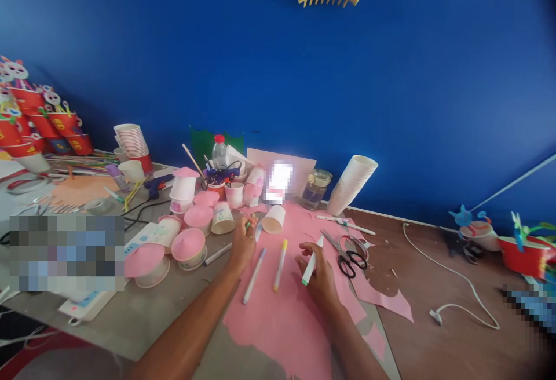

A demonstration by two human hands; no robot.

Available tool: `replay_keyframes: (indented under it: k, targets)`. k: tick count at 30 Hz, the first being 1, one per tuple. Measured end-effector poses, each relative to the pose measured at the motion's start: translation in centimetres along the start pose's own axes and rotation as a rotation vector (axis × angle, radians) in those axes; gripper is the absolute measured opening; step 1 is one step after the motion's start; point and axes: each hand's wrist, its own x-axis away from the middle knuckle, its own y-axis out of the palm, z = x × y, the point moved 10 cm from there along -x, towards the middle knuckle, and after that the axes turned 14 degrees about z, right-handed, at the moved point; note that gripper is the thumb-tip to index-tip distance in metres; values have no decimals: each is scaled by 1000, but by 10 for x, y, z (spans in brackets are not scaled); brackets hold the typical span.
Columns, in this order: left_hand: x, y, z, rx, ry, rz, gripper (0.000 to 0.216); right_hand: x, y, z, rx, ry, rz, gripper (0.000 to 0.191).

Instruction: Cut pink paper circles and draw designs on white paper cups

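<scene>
My left hand (244, 241) is closed, with a small green piece that looks like a marker cap (248, 226) between its fingers. Close to its fingertips, a white paper cup (273, 220) lies tipped on the pink paper (278, 316). In my right hand (320, 273) is a white marker (312, 264), its green end pointing down toward me. Between the hands lie a purple marker (254, 276) and a yellow marker (280, 265). Left of my left hand stands a paper cup with drawn-on marks (223, 218). Scissors (351, 258) with black handles rest beside my right hand.
Several cups with pink cone tops (189, 245) crowd the left, near a power strip (93, 304). Behind are a bright phone screen (280, 180), a glass jar (316, 189) and a leaning cup stack (353, 184). A white cable (452, 268) crosses the brown table at right.
</scene>
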Motion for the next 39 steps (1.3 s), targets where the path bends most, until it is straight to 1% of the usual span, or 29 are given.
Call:
replay_keyframes:
  k: [2,8,10,13,15,16,18,20,22,23,25,28,30,32,34,36,37,39]
  targets:
    - [0,6,1,-26,51,-55,16,-1,-2,1,-11,11,14,23]
    - [8,24,16,-237,388,-187,38,-3,-7,6,-23,59,40,23]
    - [12,33,15,-313,447,-252,47,-3,-7,8,-29,70,35,23]
    - [15,45,9,-476,491,-340,57,-4,-7,9,-30,76,25,23]
    - [16,46,11,-545,515,-351,60,-4,-7,10,-37,93,30,23]
    - [18,45,15,-558,545,-338,60,-4,-8,11,-54,112,36,23]
    - [28,42,32,-550,649,-302,57,-4,-8,14,-138,189,54,23]
    - [45,41,50,-515,764,-284,50,-3,-7,22,-306,337,84,28]
    - [66,47,62,-478,828,-374,44,-1,-3,28,-544,501,110,34]
    - [76,51,65,-464,836,-446,43,0,0,28,-662,562,105,37]
    - [89,57,69,-453,818,-534,42,-1,5,23,-829,620,71,40]
    - [99,59,73,-405,788,-601,40,-4,3,18,-860,631,56,38]
    - [105,56,77,-290,783,-637,36,-5,0,19,-862,647,67,36]
    - [104,48,80,-123,727,-613,29,-6,-2,20,-906,669,65,34]
    - [88,38,75,32,562,-500,25,-7,-4,23,-950,686,62,32]
    - [68,32,57,138,298,-383,22,-7,-5,27,-959,695,52,33]
    - [61,32,45,185,146,-349,20,-7,-5,29,-955,698,39,34]
    - [56,38,23,296,-145,-348,19,-6,-3,27,-938,688,0,35]
